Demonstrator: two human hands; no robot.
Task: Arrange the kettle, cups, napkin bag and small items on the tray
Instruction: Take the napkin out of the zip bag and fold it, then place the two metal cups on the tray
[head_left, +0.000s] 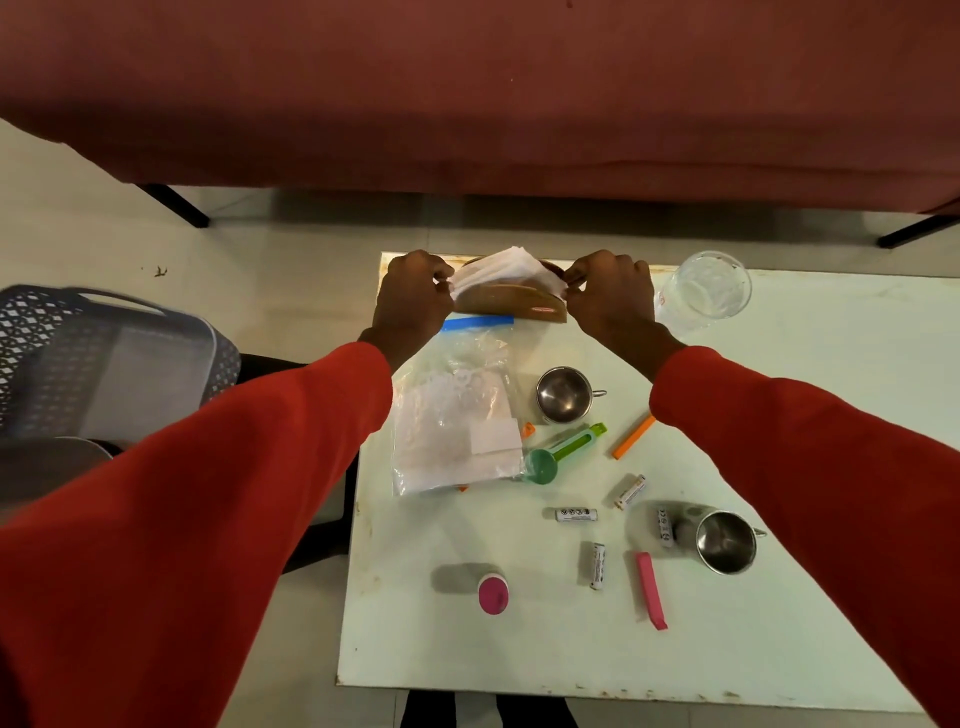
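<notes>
My red sleeves (218, 519) reach forward over a white table (467, 649). Nearest me on it stand a small pink-capped bottle (492, 594) and, to the right, a pink clip (650, 590) lying flat. Around them lie four white batteries, the closest (597, 565) just left of the pink clip. At the right sits a steel cup (726, 541) with its handle pointing right, one battery touching its left side.

Further out, in the middle of the table, a clear zip bag (454, 415) with a blue seal strip lies flat with white napkins inside. A green scoop (558, 453) rests against its right lower corner, and an orange clip (632, 437) lies just beyond that. A second steel cup (564, 395) stands right of the bag.

At the far edge, both my hands meet over a brown wooden holder (511, 301). My left hand (413, 296) and right hand (613, 296) each pinch one end of a stack of white napkins (501, 273) — fingers curled tight on the paper, which sits in the holder's slot. A clear glass (701, 291) stands right of my right hand.

Left of the table, on a dark chair, is a grey woven basket (78, 353). Beyond everything — a dark red couch (467, 88).
</notes>
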